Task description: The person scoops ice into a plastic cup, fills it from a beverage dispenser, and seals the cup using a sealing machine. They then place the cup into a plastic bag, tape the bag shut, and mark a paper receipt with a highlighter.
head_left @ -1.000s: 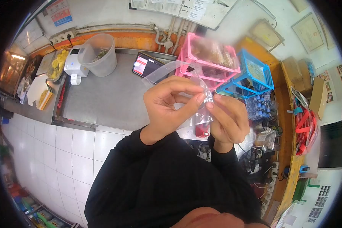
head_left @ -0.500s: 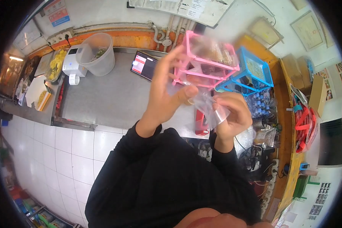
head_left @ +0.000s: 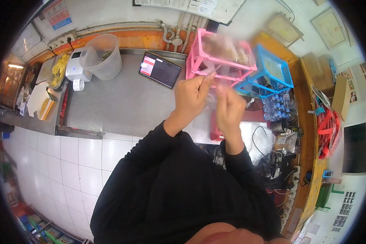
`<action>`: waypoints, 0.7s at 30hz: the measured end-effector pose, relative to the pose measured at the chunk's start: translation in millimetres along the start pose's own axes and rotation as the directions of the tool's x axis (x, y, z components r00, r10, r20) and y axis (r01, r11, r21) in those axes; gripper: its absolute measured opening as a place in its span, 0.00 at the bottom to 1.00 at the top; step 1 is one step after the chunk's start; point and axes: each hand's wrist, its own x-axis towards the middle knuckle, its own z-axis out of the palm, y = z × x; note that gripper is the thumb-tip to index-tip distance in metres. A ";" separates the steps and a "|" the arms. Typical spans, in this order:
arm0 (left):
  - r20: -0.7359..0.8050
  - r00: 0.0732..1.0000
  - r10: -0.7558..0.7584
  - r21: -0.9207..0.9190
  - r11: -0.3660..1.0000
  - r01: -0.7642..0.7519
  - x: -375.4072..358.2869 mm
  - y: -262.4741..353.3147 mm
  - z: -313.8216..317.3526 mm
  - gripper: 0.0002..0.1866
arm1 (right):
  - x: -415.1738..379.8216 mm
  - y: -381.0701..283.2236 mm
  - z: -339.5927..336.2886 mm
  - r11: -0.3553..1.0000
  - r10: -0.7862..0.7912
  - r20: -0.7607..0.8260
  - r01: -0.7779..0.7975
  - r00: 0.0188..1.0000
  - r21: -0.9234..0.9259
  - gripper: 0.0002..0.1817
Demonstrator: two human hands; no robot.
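Note:
My left hand (head_left: 191,95) is closed in a pinch, with its thumb pointing up and to the right. Close beside it, my right hand (head_left: 230,105) is curled with its fingers pressed together and smeared by motion. Between the two hands is a clear plastic bag (head_left: 210,100), mostly hidden and blurred. Both hands are raised in front of the pink stacked basket rack (head_left: 194,61), which holds clear bags with brownish contents.
A tablet (head_left: 160,69) lies on the metal counter (head_left: 105,103). Left of it stand a translucent bucket (head_left: 105,61) and a white label printer (head_left: 79,65). A blue basket (head_left: 272,69), bottles (head_left: 277,107) and a red-sided device (head_left: 216,126) are at the right.
My left hand has gone from spread fingers to a closed pinch. The right hand has moved left and up, and the bag between them is less visible.

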 end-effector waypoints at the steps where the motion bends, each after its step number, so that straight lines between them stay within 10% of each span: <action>1: -0.001 1.000 -0.001 0.000 1.000 0.001 -3.6 -1.7 5.7 0.21 | -4.4 8.0 8.0 1.000 0.000 0.001 0.000 1.000 0.000 0.12; 3: -0.050 0.998 -0.027 -0.160 0.987 0.019 -13.3 -4.2 16.6 0.23 | -9.0 29.7 27.0 0.956 -0.286 -0.112 0.277 0.952 -0.092 0.15; 7: -0.065 0.995 0.074 -0.145 0.986 -0.083 -12.1 -5.4 31.0 0.25 | 12.0 31.0 19.2 0.999 0.029 -0.068 -0.028 0.997 0.018 0.15; 11: 0.021 0.979 -0.203 -0.255 0.946 0.202 1.9 -24.8 36.8 0.24 | 0.2 44.5 34.4 0.963 -0.269 -0.156 0.260 0.951 -0.074 0.18; 12: -0.032 0.995 -0.092 -0.233 0.969 0.082 -6.4 -20.9 45.5 0.26 | 15.1 50.2 21.5 0.997 -0.022 -0.018 0.020 1.000 -0.079 0.16; 15: -0.004 0.998 -0.064 -0.274 0.960 0.061 2.0 -42.9 48.4 0.27 | 20.2 46.9 30.8 0.999 0.033 -0.128 -0.029 0.991 0.030 0.16; 17: 0.058 0.961 -0.269 -0.233 0.933 0.275 30.5 -60.7 38.2 0.24 | 6.0 65.8 52.9 0.929 -0.355 -0.327 0.371 0.876 -0.014 0.19; 21: 0.066 0.998 -0.015 -0.175 0.984 0.026 -10.4 -27.7 56.5 0.24 | 28.8 72.4 33.6 0.999 -0.010 -0.174 0.003 0.985 -0.044 0.23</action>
